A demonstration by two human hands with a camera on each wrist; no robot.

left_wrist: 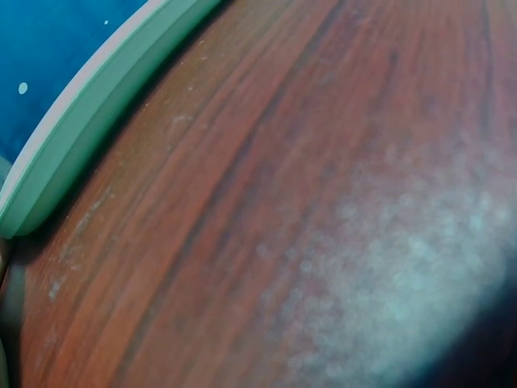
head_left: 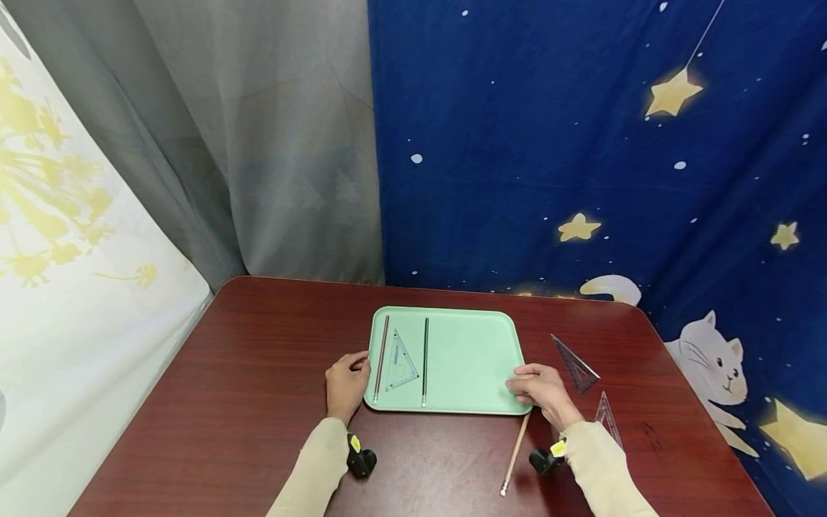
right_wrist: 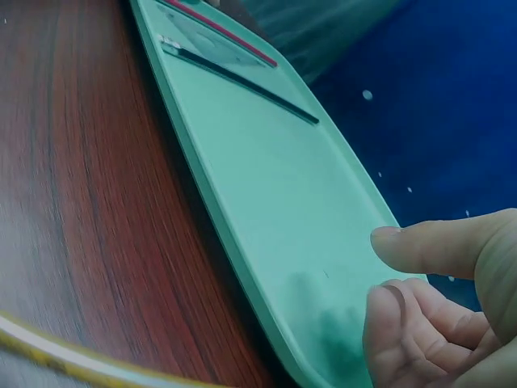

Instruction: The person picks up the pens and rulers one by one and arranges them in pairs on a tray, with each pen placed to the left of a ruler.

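A pale green tray (head_left: 472, 359) lies on the table. My left hand (head_left: 347, 384) grips its left rim with curled fingers; in the left wrist view that hand barely shows. Over the tray's right end is my right hand (head_left: 539, 388), with nothing visible between thumb (right_wrist: 436, 246) and bent fingers. Inside the tray's left part lie a red pencil (head_left: 382, 359), a clear set square (head_left: 402, 365) and a dark pencil (head_left: 425, 362). A plain wooden pencil (head_left: 515, 456) lies on the table, its upper end close to the tray's lower right corner.
Right of the tray, two more clear set squares lie on the brown table (head_left: 258, 388): one (head_left: 576, 366) beyond the right hand, the other (head_left: 606, 416) partly covered by the right sleeve (head_left: 597, 459). Grey and blue curtains (head_left: 517, 143) hang behind the table's far edge.
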